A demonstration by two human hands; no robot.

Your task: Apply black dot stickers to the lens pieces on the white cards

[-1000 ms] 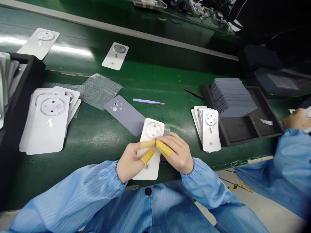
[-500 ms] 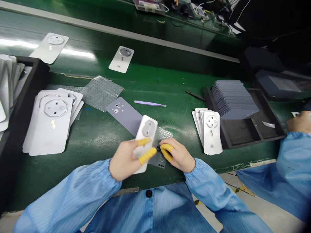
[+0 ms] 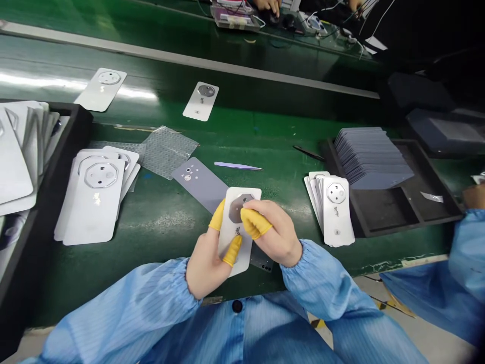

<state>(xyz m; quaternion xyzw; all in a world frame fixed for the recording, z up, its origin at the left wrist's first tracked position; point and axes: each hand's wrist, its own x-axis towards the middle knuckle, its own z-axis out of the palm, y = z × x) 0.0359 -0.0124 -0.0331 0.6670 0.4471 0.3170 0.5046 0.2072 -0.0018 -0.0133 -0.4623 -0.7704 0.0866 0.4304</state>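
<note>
A white phone back cover (image 3: 227, 230) with an octagonal camera ring is tilted up in my left hand (image 3: 206, 263), its yellow-cotted thumb across the front and a finger along the edge. My right hand (image 3: 278, 233) is pinched, yellow finger cots pressed together over the camera ring. Whatever sits between those fingertips is hidden. Under the hands lies a dark strip with small black dots (image 3: 262, 260), partly covered. Behind the cover a grey phone-shaped sheet (image 3: 204, 184) with holes lies flat. Purple tweezers (image 3: 238, 166) rest beyond it.
White covers are stacked at left (image 3: 93, 212) and right (image 3: 337, 212). A black tray (image 3: 386, 207) holds grey sheets (image 3: 373, 156); another black tray (image 3: 71, 136) holds covers. Bubble wrap (image 3: 166, 151), black tweezers (image 3: 308, 152) and two single covers lie farther back. A co-worker's sleeve (image 3: 470, 242) shows at right.
My right hand has moved from the dotted strip up and left onto the cover's camera ring. My left hand holds the cover more upright. The view has shifted slightly.
</note>
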